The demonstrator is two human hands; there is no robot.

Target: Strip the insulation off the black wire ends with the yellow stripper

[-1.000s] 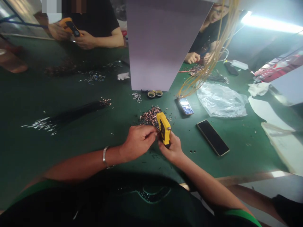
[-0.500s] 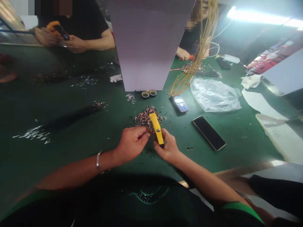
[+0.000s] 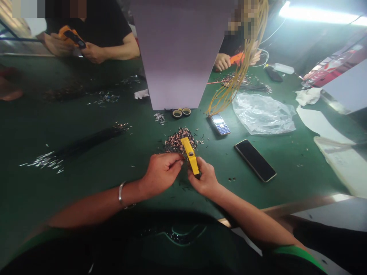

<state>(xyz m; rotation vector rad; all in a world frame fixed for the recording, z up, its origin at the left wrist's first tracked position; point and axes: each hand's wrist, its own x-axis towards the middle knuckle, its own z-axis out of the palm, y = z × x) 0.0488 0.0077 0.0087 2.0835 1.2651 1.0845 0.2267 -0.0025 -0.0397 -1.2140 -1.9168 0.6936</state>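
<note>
My right hand point(image 3: 205, 178) is wrapped round the handle of a yellow wire stripper point(image 3: 189, 154), its head pointing away from me. Just left of the tool, my left hand point(image 3: 162, 173) is closed in a pinch. A thin dark wire point(image 3: 184, 157) barely shows at the left fingertips, mostly hidden by them, close to the stripper's side. Under and beyond the tool's head lies a pile of short wire pieces point(image 3: 174, 141), black with bare copper ends.
A smartphone point(image 3: 255, 160), a keypad phone point(image 3: 220, 124) and a clear plastic bag point(image 3: 263, 114) lie to the right. Two tape rolls point(image 3: 181, 113) sit before a pale pillar point(image 3: 177, 57). A black wire bundle point(image 3: 83, 143) lies left. Two co-workers hold tools across the table.
My hands and the yellow wire stripper stay almost in place; the view has shifted slightly. The far-right co-worker's orange tool has come up into fuller view.
</note>
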